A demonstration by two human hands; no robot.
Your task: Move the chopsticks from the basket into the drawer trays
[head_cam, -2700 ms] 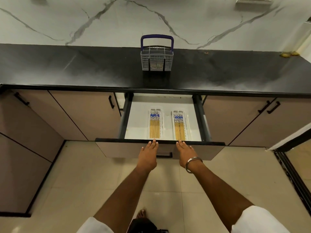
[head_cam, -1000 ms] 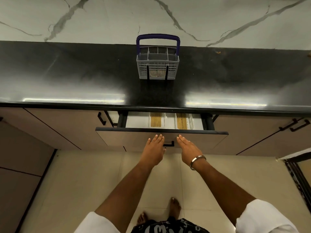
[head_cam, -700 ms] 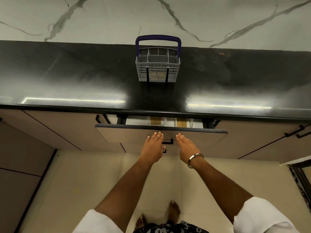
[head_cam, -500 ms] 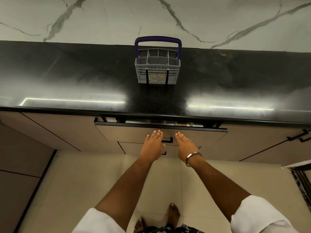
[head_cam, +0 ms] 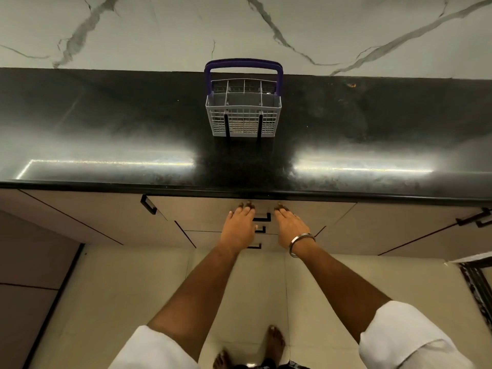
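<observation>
hands flat on the drawer front (head_cam: 202, 211): left hand (head_cam: 238, 226) and right hand (head_cam: 290, 225) press it with straight fingers, grasping nothing, either side of the drawer's black handle (head_cam: 262, 217). beyond the drawer, well apart from both hands, the basket (head_cam: 243, 113) stands upright on the black counter (head_cam: 106, 134).

A glossy black countertop (head_cam: 106, 123) carries a grey basket (head_cam: 243, 121), apparently empty, near the wall.
</observation>
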